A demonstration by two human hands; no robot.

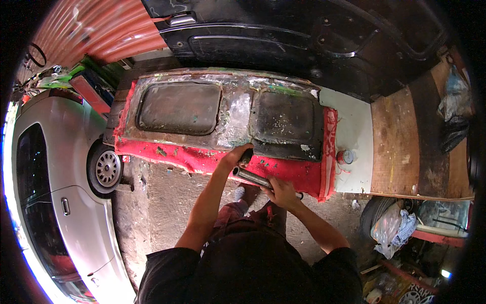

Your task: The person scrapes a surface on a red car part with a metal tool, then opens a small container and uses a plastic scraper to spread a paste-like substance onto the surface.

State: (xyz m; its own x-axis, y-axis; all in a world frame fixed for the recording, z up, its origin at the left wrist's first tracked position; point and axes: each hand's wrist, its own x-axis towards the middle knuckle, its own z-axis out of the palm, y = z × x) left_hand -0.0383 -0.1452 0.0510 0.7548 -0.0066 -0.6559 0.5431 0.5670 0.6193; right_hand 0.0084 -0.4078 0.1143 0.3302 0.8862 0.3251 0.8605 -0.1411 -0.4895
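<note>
A worn metal vehicle panel (236, 109) with two recessed sections and patchy, flaking paint lies flat on a red cloth (202, 158). At the panel's near edge, my left hand (234, 156) is closed around a short, dark-handled tool (246, 158); its working end is hard to make out. Just to the right and nearer my body, my right hand (282, 193) grips a metal tube-shaped tool (251, 177). The tube's round open end points left, close to the left hand's tool. Loose dark paint flakes dot the cloth.
A silver car (71, 192) stands at left. Behind the panel rises a large black metal panel (283, 45). On the white board (349, 126) at right sits a small can (346, 156). A tyre (375, 215) and plastic bags (391, 228) lie lower right.
</note>
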